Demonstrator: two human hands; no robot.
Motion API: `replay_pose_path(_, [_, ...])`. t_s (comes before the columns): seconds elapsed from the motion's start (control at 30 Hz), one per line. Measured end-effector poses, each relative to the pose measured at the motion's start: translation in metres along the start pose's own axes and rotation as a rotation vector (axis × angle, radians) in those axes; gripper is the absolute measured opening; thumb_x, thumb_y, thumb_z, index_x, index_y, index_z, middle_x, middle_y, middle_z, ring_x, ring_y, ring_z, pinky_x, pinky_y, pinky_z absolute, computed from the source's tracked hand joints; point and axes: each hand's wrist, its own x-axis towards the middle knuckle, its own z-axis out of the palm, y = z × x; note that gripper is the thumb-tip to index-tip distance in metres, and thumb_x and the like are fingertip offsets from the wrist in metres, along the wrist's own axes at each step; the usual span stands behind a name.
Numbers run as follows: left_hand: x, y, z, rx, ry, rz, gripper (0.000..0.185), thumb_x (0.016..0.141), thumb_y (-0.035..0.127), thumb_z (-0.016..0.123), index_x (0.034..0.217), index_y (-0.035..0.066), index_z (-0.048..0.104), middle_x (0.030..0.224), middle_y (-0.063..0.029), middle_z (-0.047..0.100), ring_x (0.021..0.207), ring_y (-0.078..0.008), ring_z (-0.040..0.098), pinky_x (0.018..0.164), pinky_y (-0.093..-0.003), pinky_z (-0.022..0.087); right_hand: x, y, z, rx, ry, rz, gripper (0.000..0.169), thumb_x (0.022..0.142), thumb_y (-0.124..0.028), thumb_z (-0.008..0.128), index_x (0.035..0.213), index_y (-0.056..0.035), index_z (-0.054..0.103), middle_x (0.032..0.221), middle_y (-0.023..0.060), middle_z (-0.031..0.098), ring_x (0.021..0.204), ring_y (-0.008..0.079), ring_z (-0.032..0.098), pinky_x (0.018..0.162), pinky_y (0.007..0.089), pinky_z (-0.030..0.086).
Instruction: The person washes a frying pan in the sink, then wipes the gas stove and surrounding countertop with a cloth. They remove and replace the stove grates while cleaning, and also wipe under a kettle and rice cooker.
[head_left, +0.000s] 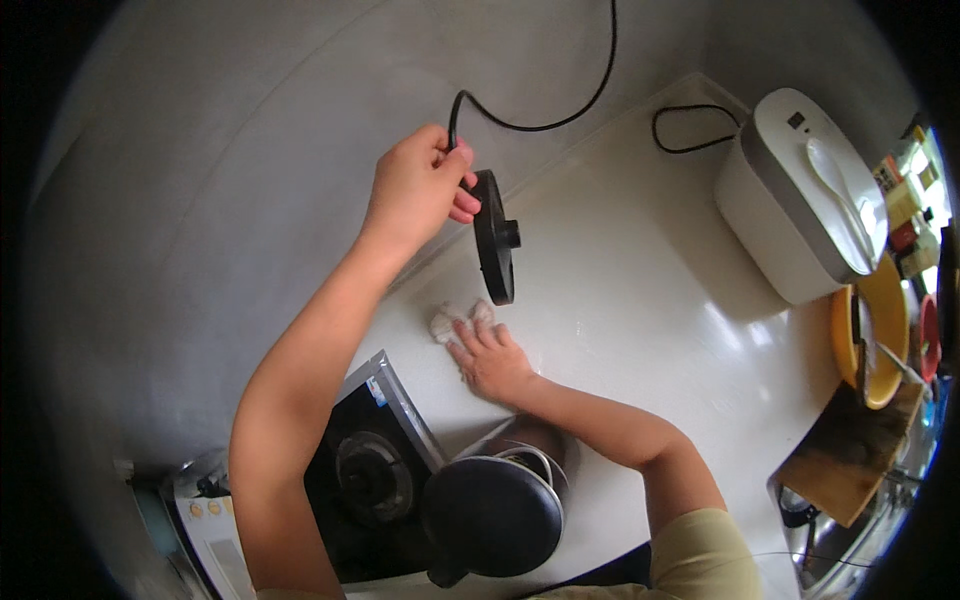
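Note:
My left hand (427, 184) is raised above the counter's back edge and grips a black electric kettle base (495, 240). The base hangs on its edge, its round centre connector facing right. A black power cord (525, 128) runs from my left fingers up past the top of the view. Lower down, my right hand (495, 364) presses a crumpled whitish cloth (450, 321) flat against the white countertop (615, 300). Part of the cloth is hidden under my fingers. The cloth lies just below the hanging base.
A black gas stove (360, 487) and a round dark pan or lid (491, 517) over a metal vessel stand near me. At right are a white rice bin-like appliance (780, 217) with a spoon on top, a yellow basin (874, 322) and a wooden board (847, 454) by the sink.

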Motion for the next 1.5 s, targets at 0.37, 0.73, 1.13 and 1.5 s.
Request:
replay_pose_path(0.37, [0.007,-0.014,0.018,-0.035,-0.028,-0.028,0.021,0.089,0.017,0.048,0.082,-0.002,0.047,0.076,-0.0124,0.057,0.054,-0.0161,0.059,0.046,-0.0265,0.05,-0.084,0.048,-0.03,-0.092,0.076,0.543,0.052,0.087,-0.032,0.043,0.135,-0.0162,0.033,0.143,0.0132,0.022,0.127,0.0317,0.026,0.097,0.0497,0.025])
replay_pose_path(0.73, [0.008,-0.026,0.05,-0.079,-0.089,-0.008,0.018,0.09,0.02,0.048,0.088,0.003,0.049,0.075,-0.007,0.056,0.053,-0.0097,0.057,0.046,-0.0219,0.049,-0.291,0.106,-0.086,-0.151,0.192,1.129,0.053,0.081,-0.024,0.052,0.132,-0.0149,0.039,0.145,0.0132,0.016,0.132,0.0349,0.019,0.101,0.0541,0.02])
replay_pose_path(1.13, [-0.005,-0.022,0.044,-0.155,-0.084,-0.035,0.018,0.088,0.015,0.049,0.088,-0.003,0.048,0.076,-0.013,0.058,0.056,-0.0162,0.061,0.047,-0.0276,0.052,-0.402,0.132,-0.116,-0.563,0.479,1.049,0.058,0.072,0.007,0.049,0.127,-0.0127,0.046,0.119,0.0225,0.047,0.096,0.0357,0.05,0.08,0.0416,0.042])
replay_pose_path(1.5, [-0.014,-0.006,0.029,-0.09,-0.028,-0.018,0.016,0.087,0.013,0.048,0.088,-0.003,0.051,0.077,-0.0119,0.058,0.056,-0.0156,0.06,0.048,-0.026,0.051,-0.044,0.035,-0.027,0.589,0.18,-0.263,0.037,0.071,-0.012,0.059,0.108,-0.0178,0.059,0.111,0.0055,0.054,0.103,0.0267,0.048,0.089,0.0409,0.035])
